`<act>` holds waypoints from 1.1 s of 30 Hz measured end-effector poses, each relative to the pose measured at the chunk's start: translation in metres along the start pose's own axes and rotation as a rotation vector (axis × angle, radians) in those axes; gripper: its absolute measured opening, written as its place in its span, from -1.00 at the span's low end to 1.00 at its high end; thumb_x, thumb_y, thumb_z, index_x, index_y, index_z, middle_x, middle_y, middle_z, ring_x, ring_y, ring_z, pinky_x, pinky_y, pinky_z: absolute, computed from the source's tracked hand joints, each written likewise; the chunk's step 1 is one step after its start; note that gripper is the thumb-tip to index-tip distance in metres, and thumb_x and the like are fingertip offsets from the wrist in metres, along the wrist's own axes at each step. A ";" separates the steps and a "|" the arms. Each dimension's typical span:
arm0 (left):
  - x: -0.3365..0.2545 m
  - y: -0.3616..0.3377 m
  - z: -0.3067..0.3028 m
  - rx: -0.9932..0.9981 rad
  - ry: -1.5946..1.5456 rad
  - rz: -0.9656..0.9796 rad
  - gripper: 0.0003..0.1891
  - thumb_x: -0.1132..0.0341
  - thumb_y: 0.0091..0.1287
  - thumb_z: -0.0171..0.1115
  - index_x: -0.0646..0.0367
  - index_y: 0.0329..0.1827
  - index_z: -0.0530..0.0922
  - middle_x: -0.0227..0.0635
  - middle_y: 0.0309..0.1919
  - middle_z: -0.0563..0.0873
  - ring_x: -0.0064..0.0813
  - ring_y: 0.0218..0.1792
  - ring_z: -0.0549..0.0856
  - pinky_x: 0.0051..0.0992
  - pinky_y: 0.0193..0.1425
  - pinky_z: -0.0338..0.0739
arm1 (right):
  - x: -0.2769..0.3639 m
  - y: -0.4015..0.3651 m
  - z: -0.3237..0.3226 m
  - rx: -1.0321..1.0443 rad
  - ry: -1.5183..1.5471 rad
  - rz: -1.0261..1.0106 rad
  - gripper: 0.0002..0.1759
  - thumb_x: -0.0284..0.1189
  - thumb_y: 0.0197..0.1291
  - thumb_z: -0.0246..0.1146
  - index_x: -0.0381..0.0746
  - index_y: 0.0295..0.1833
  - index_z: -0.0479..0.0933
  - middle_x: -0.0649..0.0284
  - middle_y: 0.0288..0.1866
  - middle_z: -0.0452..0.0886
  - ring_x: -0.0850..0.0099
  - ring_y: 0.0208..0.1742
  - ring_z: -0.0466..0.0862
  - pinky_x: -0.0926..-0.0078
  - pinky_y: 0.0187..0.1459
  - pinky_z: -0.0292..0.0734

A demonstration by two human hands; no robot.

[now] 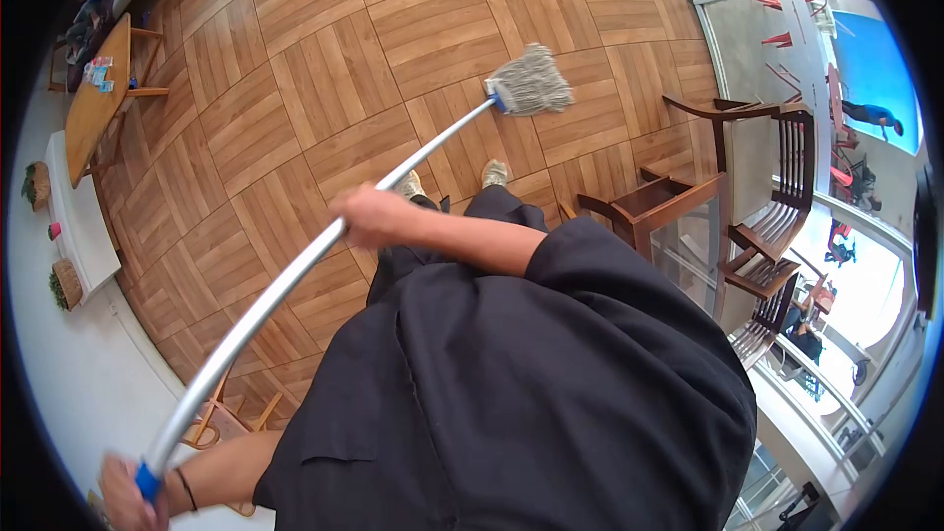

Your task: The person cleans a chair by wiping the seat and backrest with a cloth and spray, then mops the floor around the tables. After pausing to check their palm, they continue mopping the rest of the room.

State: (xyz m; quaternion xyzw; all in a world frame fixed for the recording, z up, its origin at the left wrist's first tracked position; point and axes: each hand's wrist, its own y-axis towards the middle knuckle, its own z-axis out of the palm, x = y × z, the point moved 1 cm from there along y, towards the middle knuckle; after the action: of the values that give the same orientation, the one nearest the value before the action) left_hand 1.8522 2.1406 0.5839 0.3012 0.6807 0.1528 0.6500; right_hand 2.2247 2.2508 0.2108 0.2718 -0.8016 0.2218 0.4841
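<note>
A string mop (532, 83) with grey-white strands lies on the wooden floor ahead of my feet. Its long silver handle (258, 313) runs from a blue socket at the mop head down to the lower left. My right hand (377, 216) is wrapped round the middle of the handle, in front of my body. At the lower left, my left hand (133, 495) grips the handle's end, by its blue cap. Both hands are closed, and some of the left fingers are hard to see.
Wooden chairs (777, 187) and a small wooden table (659, 205) stand to the right, beside glass panels (710, 0). A wooden table (98, 98) with papers is at the upper left. A white ledge (84, 216) with plants runs along the left wall. People show beyond the glass.
</note>
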 end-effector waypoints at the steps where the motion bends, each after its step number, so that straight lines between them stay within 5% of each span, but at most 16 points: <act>1: -0.018 0.022 0.046 -0.015 -0.169 -0.002 -0.58 -0.07 0.48 0.03 -0.06 -0.51 0.30 -0.57 -0.63 0.37 -0.61 -0.53 0.47 -0.46 -0.31 0.41 | 0.018 -0.001 0.012 0.128 0.010 -0.055 -0.77 -0.27 0.04 0.38 -0.21 -0.34 0.61 0.07 -0.32 0.68 0.01 -0.21 0.71 0.06 -0.18 0.63; 2: -0.056 -0.015 0.005 -0.010 -0.260 0.103 -0.57 -0.09 0.48 0.02 -0.06 -0.51 0.32 -0.58 -0.62 0.38 -0.61 -0.48 0.52 -0.43 -0.28 0.41 | 0.024 -0.003 0.030 0.201 -0.001 -0.140 -0.74 -0.25 0.04 0.38 -0.23 -0.40 0.59 0.06 -0.42 0.66 -0.01 -0.32 0.71 0.07 -0.25 0.62; 5: -0.070 0.001 0.047 0.025 -0.117 0.012 -0.63 -0.05 0.50 0.04 -0.08 -0.45 0.36 -0.61 -0.61 0.38 -0.65 -0.53 0.46 -0.57 -0.30 0.41 | 0.043 -0.011 0.032 0.263 -0.067 -0.124 -0.75 -0.26 0.05 0.36 -0.22 -0.48 0.58 0.01 -0.53 0.63 -0.03 -0.42 0.68 0.05 -0.34 0.60; 8: -0.038 0.000 0.065 -0.105 -0.207 0.129 -0.66 -0.04 0.51 0.05 -0.07 -0.40 0.39 -0.64 -0.60 0.38 -0.69 -0.54 0.43 -0.63 -0.33 0.39 | 0.023 -0.014 0.034 0.119 -0.098 -0.158 -0.81 -0.31 0.06 0.33 -0.20 -0.45 0.60 0.02 -0.49 0.66 -0.03 -0.40 0.69 0.05 -0.33 0.61; 11: -0.016 -0.023 0.037 -0.207 -0.441 0.009 -0.67 0.10 0.17 0.18 -0.12 -0.74 0.38 -0.54 -0.68 0.58 -0.54 -0.51 0.52 -0.39 -0.33 0.20 | -0.012 -0.031 0.000 0.015 -0.088 -0.008 -0.87 -0.34 0.05 0.32 -0.17 -0.40 0.63 0.08 -0.45 0.68 -0.01 -0.39 0.70 0.09 -0.31 0.64; 16: 0.120 0.001 0.160 -0.126 -0.322 0.081 -0.58 0.10 0.27 0.03 -0.06 -0.78 0.25 -0.52 -0.81 0.37 -0.56 -0.65 0.44 -0.43 -0.44 0.15 | -0.110 -0.083 -0.082 -0.185 -0.290 0.236 -0.88 -0.39 0.03 0.28 -0.15 -0.29 0.63 0.12 -0.14 0.71 0.03 0.00 0.67 0.08 -0.01 0.61; 18: 0.183 -0.014 0.206 -0.343 -0.200 0.067 -0.60 0.08 0.30 -0.11 0.05 -0.70 0.31 -0.31 -0.77 0.42 -0.38 -0.63 0.49 -0.35 -0.40 0.31 | -0.160 -0.116 -0.123 -0.292 -0.371 0.333 -0.81 -0.34 0.11 0.30 -0.15 -0.17 0.58 0.09 -0.06 0.67 0.03 0.05 0.65 0.08 0.05 0.58; 19: 0.200 -0.014 0.239 -0.452 -0.122 -0.084 -0.62 0.06 0.28 -0.13 0.09 -0.61 0.38 -0.28 -0.69 0.49 -0.25 -0.53 0.56 -0.07 -0.07 0.53 | -0.196 -0.130 -0.135 -0.294 -0.498 0.459 -0.72 -0.27 0.18 0.29 -0.13 -0.04 0.54 0.06 0.02 0.65 0.04 0.06 0.65 0.06 0.06 0.58; 20: 0.218 -0.013 0.276 -0.433 -0.328 -0.196 -0.63 0.04 0.27 -0.11 0.10 -0.56 0.43 -0.26 -0.59 0.54 -0.12 -0.31 0.62 0.19 0.35 0.32 | -0.192 -0.149 -0.156 -0.334 -0.552 0.550 -0.64 -0.18 0.23 0.27 -0.15 0.03 0.49 0.05 0.08 0.62 0.06 0.09 0.65 0.05 0.06 0.58; 22: 0.259 -0.028 0.322 -0.288 -0.641 -0.297 -0.68 0.05 0.18 -0.02 0.12 -0.52 0.45 -0.24 -0.50 0.56 -0.05 -0.10 0.62 0.16 0.46 0.13 | -0.202 -0.175 -0.189 -0.287 -0.585 0.791 -0.54 -0.05 0.25 0.26 -0.12 0.11 0.49 0.05 0.14 0.60 0.06 0.16 0.63 0.07 0.13 0.56; 27: 0.288 -0.043 0.385 -0.199 -0.712 -0.454 -0.74 0.18 0.05 -0.02 0.22 -0.53 0.44 -0.22 -0.53 0.52 -0.12 -0.17 0.62 -0.02 0.34 0.36 | -0.194 -0.210 -0.190 -0.355 -0.869 0.647 -0.45 -0.07 0.20 0.34 -0.08 0.22 0.47 0.02 0.24 0.54 0.07 0.23 0.60 0.09 0.20 0.52; 33: 0.274 -0.045 0.304 -0.130 -0.702 -0.358 -0.77 0.22 0.02 -0.04 0.22 -0.57 0.39 -0.22 -0.59 0.48 -0.22 -0.34 0.54 -0.07 0.22 0.43 | -0.151 -0.150 -0.142 -0.252 -0.981 0.429 -0.65 -0.20 0.18 0.31 -0.16 0.00 0.54 0.09 -0.01 0.63 0.11 0.09 0.64 0.11 0.08 0.53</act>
State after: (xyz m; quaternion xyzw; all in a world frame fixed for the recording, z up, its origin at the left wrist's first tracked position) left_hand 2.1466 2.2168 0.3069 0.1698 0.4478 -0.0322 0.8772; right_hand 2.4730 2.2593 0.1506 0.1137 -0.9910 0.0651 0.0264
